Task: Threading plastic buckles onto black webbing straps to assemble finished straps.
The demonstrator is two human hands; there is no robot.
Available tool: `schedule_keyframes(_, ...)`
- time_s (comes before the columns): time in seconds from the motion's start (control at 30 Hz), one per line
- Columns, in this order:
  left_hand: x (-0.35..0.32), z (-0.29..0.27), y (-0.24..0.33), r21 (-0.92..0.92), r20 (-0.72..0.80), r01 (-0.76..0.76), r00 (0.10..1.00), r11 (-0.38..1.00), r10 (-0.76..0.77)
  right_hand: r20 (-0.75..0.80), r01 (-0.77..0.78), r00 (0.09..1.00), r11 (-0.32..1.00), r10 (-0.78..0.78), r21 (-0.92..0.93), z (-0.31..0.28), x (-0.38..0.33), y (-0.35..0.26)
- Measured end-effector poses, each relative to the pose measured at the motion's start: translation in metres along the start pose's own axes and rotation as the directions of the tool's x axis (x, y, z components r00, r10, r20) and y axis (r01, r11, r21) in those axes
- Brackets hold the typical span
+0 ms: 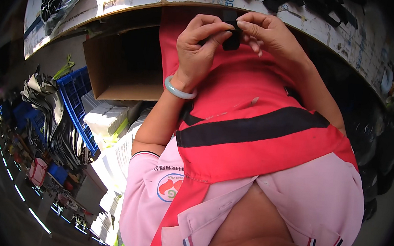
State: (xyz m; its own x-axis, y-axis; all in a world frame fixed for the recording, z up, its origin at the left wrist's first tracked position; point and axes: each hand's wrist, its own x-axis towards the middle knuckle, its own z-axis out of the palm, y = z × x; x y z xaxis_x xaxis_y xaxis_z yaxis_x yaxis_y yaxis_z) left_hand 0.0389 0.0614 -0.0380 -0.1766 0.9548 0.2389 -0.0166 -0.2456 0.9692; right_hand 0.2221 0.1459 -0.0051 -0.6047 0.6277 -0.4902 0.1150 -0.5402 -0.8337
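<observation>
At the front edge of the worktable, above my red apron, both hands meet at a small black strap-like piece [231,40]. My left hand [197,49], with a pale bangle on its wrist, pinches the piece from the left between thumb and forefinger. From the right, my right hand [271,35] closes thumb and forefinger on its upper edge, its other fingers loosely curled. A rounded flap of the piece hangs below the fingertips. My fingers partly cover it, so its exact kind cannot be made out.
The worktable [137,2] bears black pieces [308,3] at the far right and a clear bag of black parts [58,1] at the far left. Below it stand a cardboard box [127,92], a blue crate [76,99] and white stacks [107,118].
</observation>
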Motion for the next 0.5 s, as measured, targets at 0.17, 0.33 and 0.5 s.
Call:
schedule_keyframes(0.17,-0.003,-0.003,0.012,0.020,0.081,0.035,0.996,0.999,-0.036,-0.004,0.169,0.985,0.971,-0.172,-0.167,0.000,0.001,0.005)
schedule_keyframes(0.33,-0.002,-0.004,0.017,0.058,0.108,-0.001,0.994,0.998,-0.005,-0.092,0.212,0.970,0.970,-0.224,-0.121,0.001,0.003,0.004)
schedule_keyframes(0.5,-0.008,-0.007,0.026,0.022,0.114,0.084,0.990,0.996,-0.087,-0.087,0.304,0.949,0.953,-0.303,0.001,0.009,0.004,0.008)
